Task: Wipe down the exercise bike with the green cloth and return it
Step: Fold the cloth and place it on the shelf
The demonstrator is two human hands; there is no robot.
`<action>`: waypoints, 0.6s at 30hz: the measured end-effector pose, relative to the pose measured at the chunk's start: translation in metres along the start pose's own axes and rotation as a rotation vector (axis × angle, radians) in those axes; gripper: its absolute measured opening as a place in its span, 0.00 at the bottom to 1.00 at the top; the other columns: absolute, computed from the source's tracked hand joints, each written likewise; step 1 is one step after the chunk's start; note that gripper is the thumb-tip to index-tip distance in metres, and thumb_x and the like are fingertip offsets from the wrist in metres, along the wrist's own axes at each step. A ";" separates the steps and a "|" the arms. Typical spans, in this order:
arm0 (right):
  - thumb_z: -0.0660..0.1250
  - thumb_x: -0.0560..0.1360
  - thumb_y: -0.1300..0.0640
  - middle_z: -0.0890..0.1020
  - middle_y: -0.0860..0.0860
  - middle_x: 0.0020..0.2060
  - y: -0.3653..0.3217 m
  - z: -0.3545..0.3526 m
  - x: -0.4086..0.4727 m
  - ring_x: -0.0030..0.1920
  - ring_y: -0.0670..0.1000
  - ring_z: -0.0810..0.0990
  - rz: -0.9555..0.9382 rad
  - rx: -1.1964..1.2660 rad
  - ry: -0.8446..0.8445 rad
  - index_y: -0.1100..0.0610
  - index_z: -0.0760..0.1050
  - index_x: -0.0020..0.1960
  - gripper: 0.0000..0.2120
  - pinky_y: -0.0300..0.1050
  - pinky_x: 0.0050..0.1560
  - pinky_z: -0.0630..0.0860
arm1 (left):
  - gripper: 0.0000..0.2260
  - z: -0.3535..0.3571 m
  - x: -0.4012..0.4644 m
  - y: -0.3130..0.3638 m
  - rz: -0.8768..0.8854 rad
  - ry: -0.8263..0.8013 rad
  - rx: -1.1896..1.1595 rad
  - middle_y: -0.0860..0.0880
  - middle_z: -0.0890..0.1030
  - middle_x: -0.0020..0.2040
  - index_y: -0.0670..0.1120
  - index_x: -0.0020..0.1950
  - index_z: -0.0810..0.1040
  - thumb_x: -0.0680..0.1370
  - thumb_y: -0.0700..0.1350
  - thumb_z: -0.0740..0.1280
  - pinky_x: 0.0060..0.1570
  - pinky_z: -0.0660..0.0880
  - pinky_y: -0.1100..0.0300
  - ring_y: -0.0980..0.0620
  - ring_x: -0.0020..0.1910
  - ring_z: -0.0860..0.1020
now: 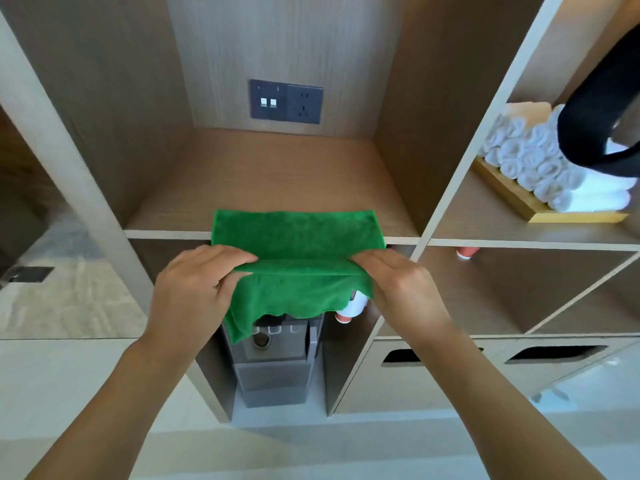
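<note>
The wooden shelf unit (104, 202) fills the view, and its middle shelf (277, 174) carries the far half of the green cloth (298, 233), which lies over the front edge while the near half hangs down in front of a grey machine (277, 355) below. The left hand (197, 282) and the right hand (401, 285) each pinch the fold of the cloth at its two ends, just in front of the shelf edge. The risk, I think, is that the hanging half is heavier: if both hands release now, the cloth may slide off the front edge and fall on the machine or on the paper cups (349, 311) beside it.
</note>
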State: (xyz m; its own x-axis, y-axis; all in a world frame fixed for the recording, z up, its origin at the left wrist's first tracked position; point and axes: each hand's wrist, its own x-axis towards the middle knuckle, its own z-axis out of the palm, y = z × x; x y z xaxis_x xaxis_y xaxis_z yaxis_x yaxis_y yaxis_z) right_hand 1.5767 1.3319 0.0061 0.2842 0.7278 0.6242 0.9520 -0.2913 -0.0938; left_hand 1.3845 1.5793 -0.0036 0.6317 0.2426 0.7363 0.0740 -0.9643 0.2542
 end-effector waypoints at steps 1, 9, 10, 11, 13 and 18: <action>0.74 0.67 0.75 0.88 0.60 0.49 0.003 -0.007 -0.009 0.45 0.63 0.88 0.019 0.005 0.003 0.65 0.85 0.56 0.18 0.57 0.37 0.86 | 0.08 -0.002 -0.005 0.009 -0.016 -0.004 -0.027 0.49 0.87 0.52 0.45 0.55 0.87 0.80 0.42 0.69 0.55 0.79 0.54 0.47 0.50 0.84; 0.71 0.80 0.67 0.88 0.55 0.48 0.026 -0.055 -0.071 0.44 0.60 0.87 0.178 0.156 -0.024 0.62 0.86 0.56 0.08 0.58 0.43 0.84 | 0.03 -0.019 -0.037 0.078 -0.151 -0.031 -0.068 0.51 0.86 0.49 0.43 0.53 0.87 0.80 0.40 0.74 0.51 0.77 0.66 0.52 0.46 0.83; 0.70 0.80 0.67 0.88 0.55 0.49 0.026 -0.057 -0.073 0.44 0.60 0.86 0.174 0.171 -0.017 0.62 0.86 0.57 0.08 0.59 0.43 0.84 | 0.04 -0.022 -0.040 0.084 -0.160 -0.031 -0.067 0.51 0.86 0.50 0.43 0.54 0.87 0.81 0.40 0.72 0.51 0.78 0.63 0.51 0.47 0.83; 0.70 0.80 0.68 0.88 0.55 0.48 0.026 -0.059 -0.074 0.44 0.60 0.86 0.165 0.183 -0.003 0.62 0.86 0.57 0.08 0.59 0.44 0.84 | 0.06 -0.024 -0.041 0.089 -0.169 -0.030 -0.066 0.51 0.86 0.51 0.43 0.55 0.87 0.82 0.39 0.71 0.52 0.79 0.61 0.51 0.48 0.83; 0.69 0.80 0.70 0.88 0.56 0.48 0.026 -0.062 -0.072 0.44 0.60 0.86 0.151 0.195 0.025 0.63 0.86 0.57 0.09 0.58 0.45 0.84 | 0.07 -0.028 -0.041 0.094 -0.176 -0.023 -0.053 0.50 0.86 0.52 0.43 0.56 0.87 0.82 0.37 0.70 0.55 0.78 0.61 0.51 0.49 0.83; 0.68 0.77 0.75 0.87 0.59 0.47 0.029 -0.060 -0.053 0.45 0.61 0.86 0.111 0.193 0.046 0.63 0.86 0.57 0.14 0.55 0.49 0.84 | 0.08 -0.032 -0.026 0.087 -0.185 -0.010 -0.017 0.49 0.86 0.52 0.42 0.57 0.86 0.79 0.34 0.72 0.54 0.76 0.66 0.52 0.48 0.82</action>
State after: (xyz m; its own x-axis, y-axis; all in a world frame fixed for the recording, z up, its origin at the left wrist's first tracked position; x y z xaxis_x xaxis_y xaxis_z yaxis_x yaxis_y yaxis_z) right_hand 1.5824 1.2477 0.0170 0.3871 0.6677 0.6359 0.9206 -0.2408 -0.3075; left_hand 1.3497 1.4923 0.0192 0.6159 0.4145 0.6700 0.1764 -0.9014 0.3955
